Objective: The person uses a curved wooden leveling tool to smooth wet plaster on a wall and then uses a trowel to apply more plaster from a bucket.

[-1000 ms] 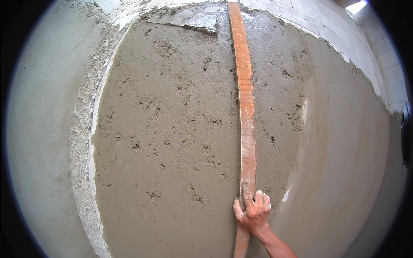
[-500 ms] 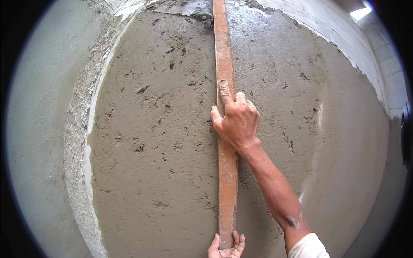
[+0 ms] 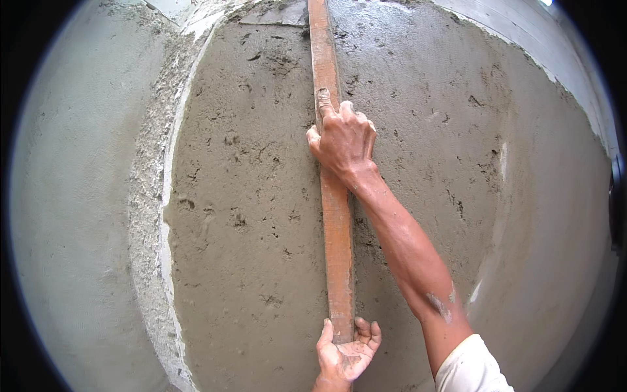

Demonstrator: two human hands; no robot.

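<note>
A long, narrow orange-brown wooden straightedge (image 3: 338,261) stands nearly upright against a wall of wet grey plaster (image 3: 261,196), its top leaning slightly left. Around its upper-middle part is my right hand (image 3: 346,138), back of the hand toward me. The index finger lies stretched up along the wood, and the thumb is at its left edge. Down at the lower end, my left hand (image 3: 349,353) cups the straightedge palm up, thumb on the left and curled fingers on the right. The straightedge's top runs out of view.
Rough, pitted marks dot the plaster on both sides of the wood. Along the left runs a rough, pale strip (image 3: 151,228) beside a smoother grey wall (image 3: 78,215). Pale block wall (image 3: 516,29) shows at the upper right, beyond the plaster's ragged edge.
Both hands and the straightedge have moved up and to the left across the plaster, and the straightedge tilts a little more. More of my left hand shows. The view has shifted slightly.
</note>
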